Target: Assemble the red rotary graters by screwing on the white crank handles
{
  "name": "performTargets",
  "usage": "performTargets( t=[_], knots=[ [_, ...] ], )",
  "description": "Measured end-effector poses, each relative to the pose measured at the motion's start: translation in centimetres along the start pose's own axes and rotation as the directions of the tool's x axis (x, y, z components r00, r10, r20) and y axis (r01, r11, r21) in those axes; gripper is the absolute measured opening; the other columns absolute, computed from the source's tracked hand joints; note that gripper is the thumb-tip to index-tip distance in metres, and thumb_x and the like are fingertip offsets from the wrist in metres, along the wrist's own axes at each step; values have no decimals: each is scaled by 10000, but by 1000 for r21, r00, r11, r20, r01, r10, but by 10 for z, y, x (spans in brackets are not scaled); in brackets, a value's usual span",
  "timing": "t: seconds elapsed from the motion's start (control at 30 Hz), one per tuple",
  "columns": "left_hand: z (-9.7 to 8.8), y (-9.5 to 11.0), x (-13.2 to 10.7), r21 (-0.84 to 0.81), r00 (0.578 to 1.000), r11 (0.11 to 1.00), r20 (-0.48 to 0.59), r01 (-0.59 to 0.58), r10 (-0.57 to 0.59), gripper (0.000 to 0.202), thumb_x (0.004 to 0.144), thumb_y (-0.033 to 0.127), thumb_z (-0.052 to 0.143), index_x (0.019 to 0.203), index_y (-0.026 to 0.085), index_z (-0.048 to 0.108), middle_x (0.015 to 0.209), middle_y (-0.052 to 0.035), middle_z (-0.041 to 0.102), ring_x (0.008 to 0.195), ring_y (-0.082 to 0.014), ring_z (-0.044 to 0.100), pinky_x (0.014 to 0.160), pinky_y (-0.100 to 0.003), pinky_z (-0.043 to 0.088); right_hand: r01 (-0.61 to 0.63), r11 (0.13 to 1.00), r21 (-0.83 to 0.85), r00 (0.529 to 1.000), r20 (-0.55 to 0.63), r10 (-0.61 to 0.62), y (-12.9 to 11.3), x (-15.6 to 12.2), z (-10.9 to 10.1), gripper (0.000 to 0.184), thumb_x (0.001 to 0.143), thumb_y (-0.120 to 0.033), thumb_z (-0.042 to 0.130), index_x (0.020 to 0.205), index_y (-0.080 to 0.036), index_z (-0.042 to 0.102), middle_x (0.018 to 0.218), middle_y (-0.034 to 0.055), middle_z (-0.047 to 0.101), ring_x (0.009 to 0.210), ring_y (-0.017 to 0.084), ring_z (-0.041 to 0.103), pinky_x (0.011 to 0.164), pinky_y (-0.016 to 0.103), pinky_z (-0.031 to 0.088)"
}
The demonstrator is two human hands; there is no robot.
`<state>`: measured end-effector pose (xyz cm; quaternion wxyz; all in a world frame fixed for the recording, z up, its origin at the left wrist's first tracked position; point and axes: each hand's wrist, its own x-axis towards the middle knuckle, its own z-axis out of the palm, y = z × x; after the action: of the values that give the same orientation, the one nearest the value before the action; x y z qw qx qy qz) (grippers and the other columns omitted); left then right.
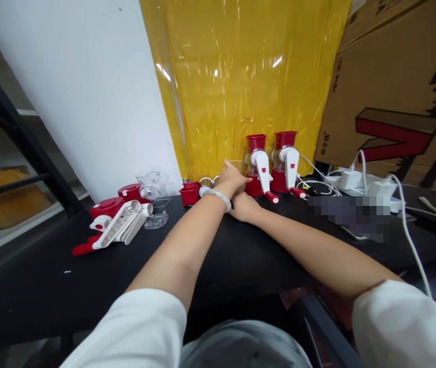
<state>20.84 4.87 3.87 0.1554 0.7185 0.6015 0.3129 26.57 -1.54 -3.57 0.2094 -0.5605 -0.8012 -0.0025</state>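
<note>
My left hand, with a pale bangle on its wrist, reaches to the back of the black table. Its visible fingers spread around a clear plastic housing, mostly hidden behind the hand. Just below and to the right, my right hand bends in against the left wrist; its fingertips are out of sight. Two red-and-white hand-crank rotary graters, one nearer the hands and another beyond it, stand upright on the right. Left of my hands sit a red hopper and drum-like parts.
Left on the black table lie white crank arms, red bases and clear housings. Chargers, white cables and a blurred-out device occupy the right. Behind are a yellow plastic sheet and a cardboard box.
</note>
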Motion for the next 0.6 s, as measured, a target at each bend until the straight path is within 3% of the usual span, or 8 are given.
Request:
performTargets(
  t=[0.23, 0.4, 0.6],
  knots=[
    [15, -1, 10, 52, 999, 998, 17, 42, -43, 1283, 653, 323, 914, 1582, 92, 61, 1461, -377, 445, 1380, -423, 477, 1059, -512, 416, 40, 999, 13, 996, -86, -39, 6, 3, 5, 517, 938, -396, 533, 1421, -210, 523, 1481, 146, 542, 1374, 349, 469, 1043, 503, 478],
    [19, -7, 10, 41, 998, 998, 16, 55, -56, 1342, 625, 376, 931, 1590, 136, 29, 1455, -361, 470, 1376, -425, 486, 1051, -534, 415, 21, 1000, 16, 997, -77, -20, 5, 3, 5, 613, 927, -436, 532, 1491, -208, 462, 1454, 172, 558, 1351, 386, 484, 998, 542, 507],
    [17, -10, 1, 16, 999, 999, 18, 48, -48, 1387, 580, 464, 941, 1571, 72, 54, 1445, -367, 475, 1366, -423, 498, 1048, -502, 409, -6, 1000, 18, 999, -51, 7, 5, 1, 3, 577, 923, -406, 552, 1466, -218, 501, 1497, 153, 524, 1372, 363, 477, 1042, 494, 486]
  ],
)
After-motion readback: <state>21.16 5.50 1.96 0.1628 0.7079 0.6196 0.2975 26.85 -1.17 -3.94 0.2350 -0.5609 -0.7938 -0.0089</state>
